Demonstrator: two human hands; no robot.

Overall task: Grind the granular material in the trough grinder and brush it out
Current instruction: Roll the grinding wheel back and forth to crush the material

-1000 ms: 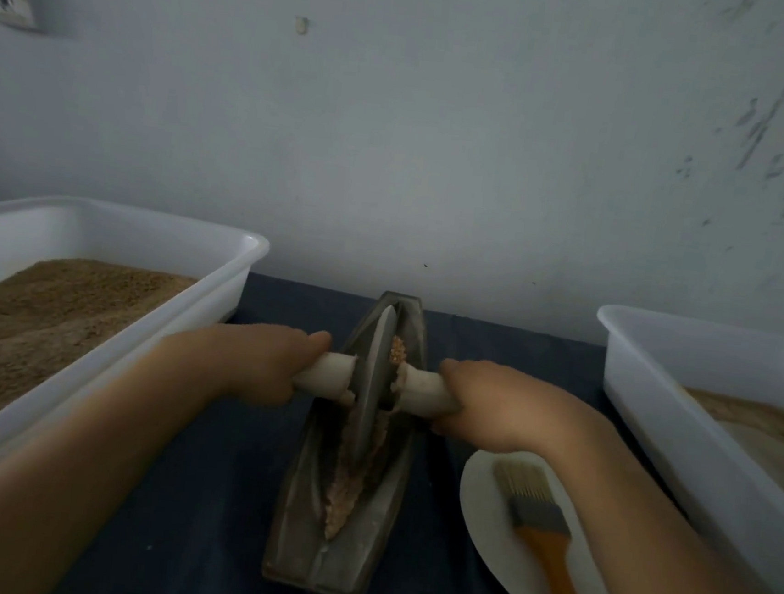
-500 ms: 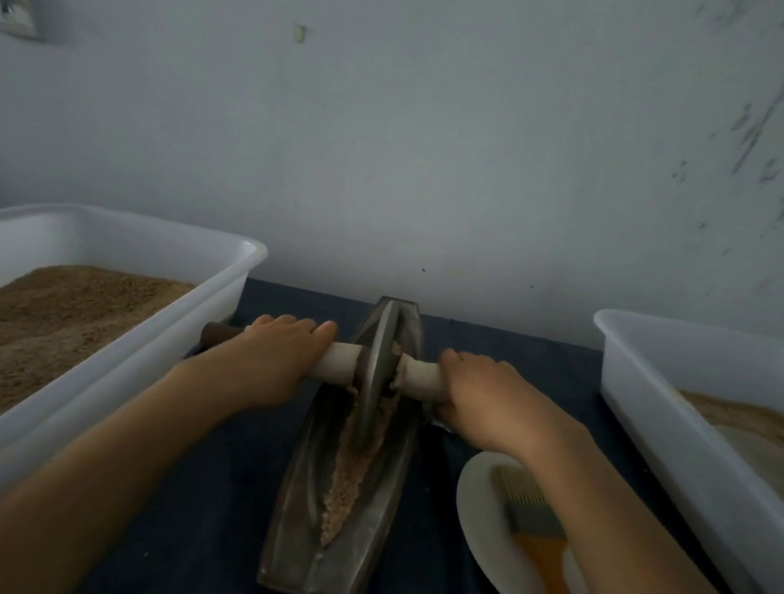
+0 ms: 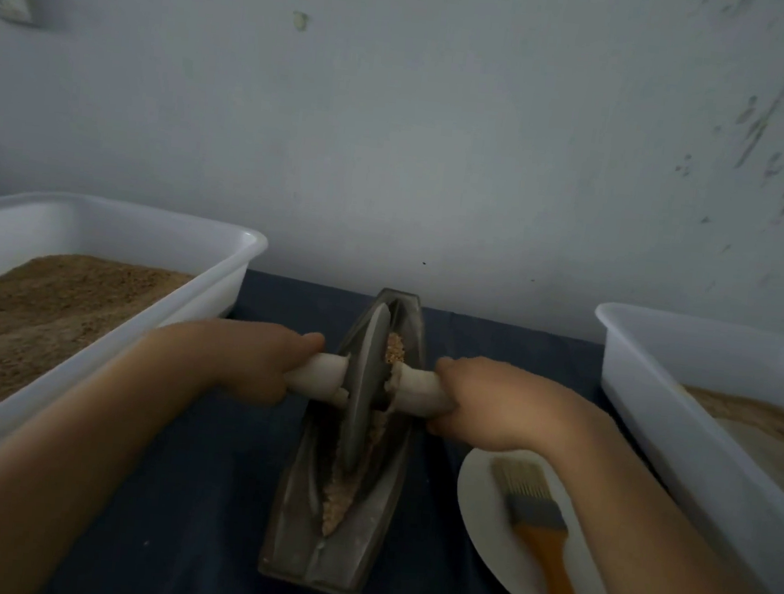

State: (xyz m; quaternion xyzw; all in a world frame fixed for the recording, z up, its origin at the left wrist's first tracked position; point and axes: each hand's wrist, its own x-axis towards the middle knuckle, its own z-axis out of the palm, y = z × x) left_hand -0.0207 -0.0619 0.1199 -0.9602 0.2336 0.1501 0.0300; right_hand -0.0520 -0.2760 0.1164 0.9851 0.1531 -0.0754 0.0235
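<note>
We gripped the axle handle on either side, left hand (image 3: 249,362) and right hand (image 3: 490,404) curled tight, keeping the grinding wheel (image 3: 364,390) upright in the trough grinder (image 3: 347,441) over the granular material (image 3: 337,497); the brush (image 3: 536,516) waited nearby on a plate (image 3: 483,521)

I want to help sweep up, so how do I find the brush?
Look on the dark blue cloth, to the right of the grey trough grinder, where a round white plate lies. The brush lies on that plate. It alone has an orange handle and pale bristles.
</note>
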